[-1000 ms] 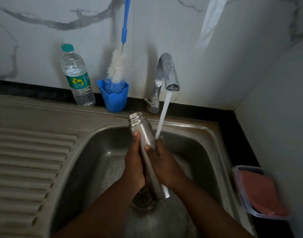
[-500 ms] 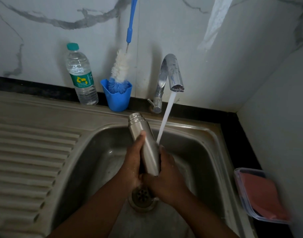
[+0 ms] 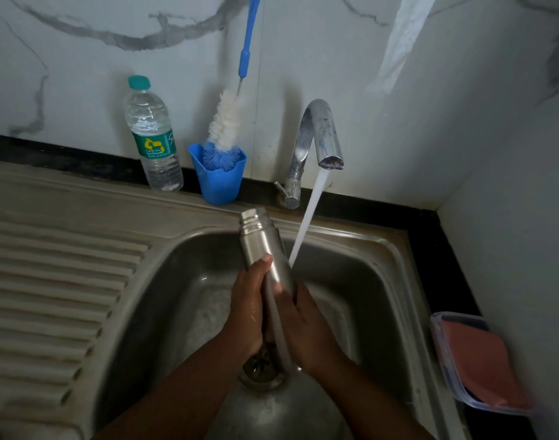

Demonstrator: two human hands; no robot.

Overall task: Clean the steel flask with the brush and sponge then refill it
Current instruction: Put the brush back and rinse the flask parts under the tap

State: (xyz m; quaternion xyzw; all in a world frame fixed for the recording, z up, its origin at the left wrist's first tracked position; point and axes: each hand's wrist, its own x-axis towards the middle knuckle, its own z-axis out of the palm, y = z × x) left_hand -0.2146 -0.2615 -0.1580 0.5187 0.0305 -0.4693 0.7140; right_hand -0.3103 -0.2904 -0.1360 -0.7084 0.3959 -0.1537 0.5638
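The steel flask (image 3: 263, 242) is held over the sink basin (image 3: 360, 281), tilted, its threaded open neck pointing up and away. My left hand (image 3: 248, 308) grips its body from the left, thumb on the front. My right hand (image 3: 303, 328) grips the lower body from the right. Water from the running tap (image 3: 322, 134) falls just right of the flask onto my right hand. The bottle brush (image 3: 227, 119), white and blue bristles with a blue handle, stands in a blue cup (image 3: 219, 179) behind the sink. A pink sponge (image 3: 481, 360) lies in a clear box at the right.
A capped plastic water bottle (image 3: 152, 138) stands left of the blue cup against the marble wall. The ribbed steel drainboard (image 3: 49, 296) lies to the left. The drain (image 3: 259, 369) sits below my hands. A wall closes off the right side.
My right hand has slid along the flask body, down and back up, while the left hand stays wrapped round it. The flask has kept its tilt beside the water stream.
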